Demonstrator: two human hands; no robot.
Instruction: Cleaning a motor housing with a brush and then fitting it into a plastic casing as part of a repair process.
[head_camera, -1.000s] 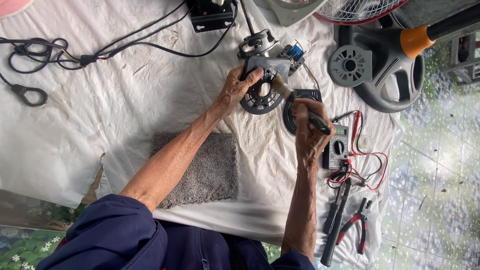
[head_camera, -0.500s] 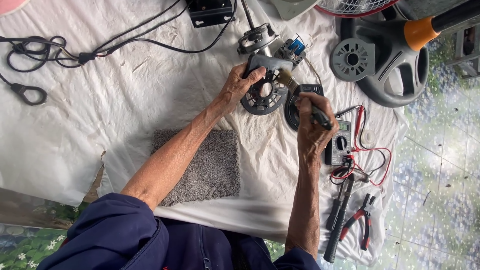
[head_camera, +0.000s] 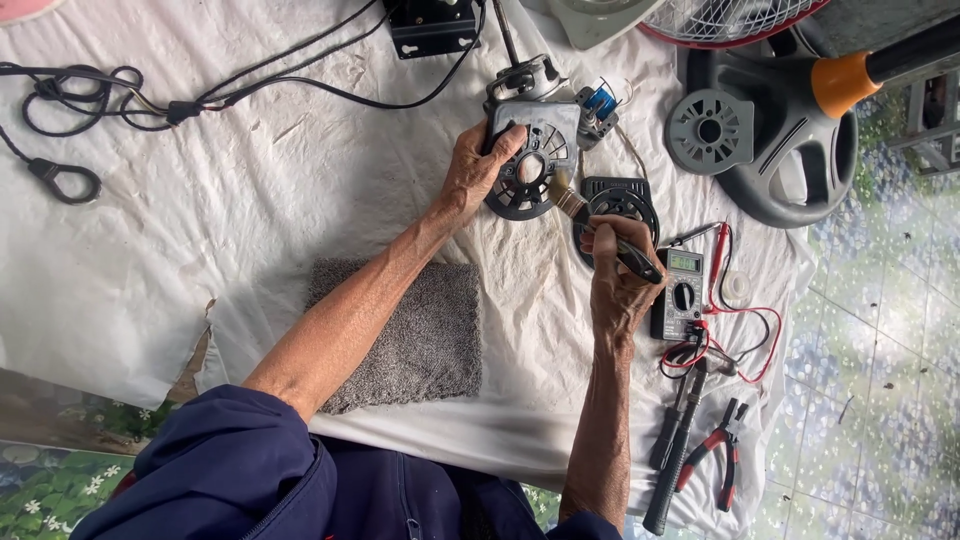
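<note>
Two hands (head_camera: 540, 225), multimeter (head_camera: 682, 292) and pliers (head_camera: 716, 462) nearby.

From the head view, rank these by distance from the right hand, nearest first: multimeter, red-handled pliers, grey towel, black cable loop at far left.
1. Multimeter: just right of the right hand, almost touching it.
2. Grey towel: left of the hand, under the left forearm.
3. Red-handled pliers: below and right; close to the towel's distance, hard to call.
4. Cable loop: far left edge, clearly farthest.
</note>
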